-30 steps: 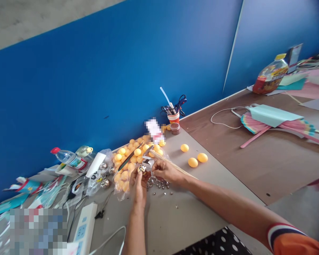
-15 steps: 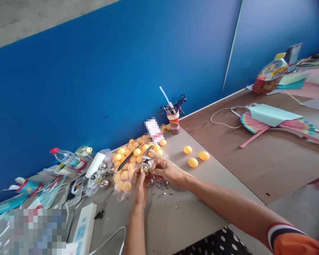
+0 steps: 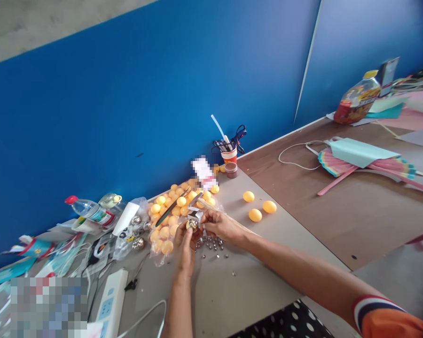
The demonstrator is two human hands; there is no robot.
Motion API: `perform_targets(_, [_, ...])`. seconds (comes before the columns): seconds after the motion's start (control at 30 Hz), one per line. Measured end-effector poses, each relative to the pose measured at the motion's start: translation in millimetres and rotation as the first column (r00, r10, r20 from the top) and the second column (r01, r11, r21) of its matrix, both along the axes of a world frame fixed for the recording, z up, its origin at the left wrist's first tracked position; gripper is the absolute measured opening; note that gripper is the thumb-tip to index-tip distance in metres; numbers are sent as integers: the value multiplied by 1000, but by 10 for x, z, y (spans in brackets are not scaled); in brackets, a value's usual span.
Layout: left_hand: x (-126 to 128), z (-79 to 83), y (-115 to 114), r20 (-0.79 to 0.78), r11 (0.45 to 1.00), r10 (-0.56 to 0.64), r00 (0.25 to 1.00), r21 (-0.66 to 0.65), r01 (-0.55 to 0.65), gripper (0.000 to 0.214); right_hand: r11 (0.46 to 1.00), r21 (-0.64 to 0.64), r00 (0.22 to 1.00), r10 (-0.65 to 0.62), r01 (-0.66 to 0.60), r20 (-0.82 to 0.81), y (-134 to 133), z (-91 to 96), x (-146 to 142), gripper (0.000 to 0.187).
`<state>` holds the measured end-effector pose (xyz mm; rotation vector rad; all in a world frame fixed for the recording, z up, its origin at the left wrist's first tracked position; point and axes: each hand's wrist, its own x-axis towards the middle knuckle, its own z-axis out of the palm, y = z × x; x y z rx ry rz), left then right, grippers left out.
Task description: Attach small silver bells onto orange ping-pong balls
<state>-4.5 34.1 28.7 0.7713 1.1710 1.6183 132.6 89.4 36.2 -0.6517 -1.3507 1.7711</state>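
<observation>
My left hand [image 3: 184,241] grips an orange ball [image 3: 191,224] partly covered with shiny silver pieces. Close against its right side is my right hand [image 3: 218,226], fingers pinched together; whatever lies between the fingertips is too small to make out. Small loose silver pieces [image 3: 213,243] are scattered on the grey table just below the hands. Behind them, many plain orange balls [image 3: 164,219] lie in clear plastic, with dark-bladed scissors or tweezers [image 3: 172,206] resting on top. Three more orange balls [image 3: 255,215] sit apart to the right.
Silver-covered balls [image 3: 138,243] lie left of the heap, near a red-capped bottle [image 3: 91,211]. A white power strip [image 3: 112,300] and cables occupy the lower left. A cup of tools [image 3: 229,152] stands by the blue wall [image 3: 144,108]. Right, a pink fan-shaped item [image 3: 341,164] lies near a drink bottle [image 3: 358,98].
Both hands stay almost in place around the ball. The whole view has shifted very slightly; nothing else has visibly moved.
</observation>
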Motion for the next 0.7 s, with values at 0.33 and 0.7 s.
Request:
perform_targets(0.33, [11, 21, -2, -56, 1000, -17, 998, 6, 17, 35, 997, -59, 998, 52, -50, 35, 5, -18, -16, 7])
perform_targets(0.7, [23, -27, -10, -37, 1000, -27, 999, -7, 27, 37, 999, -4, 999, -37, 37, -13, -12, -53, -45, 10])
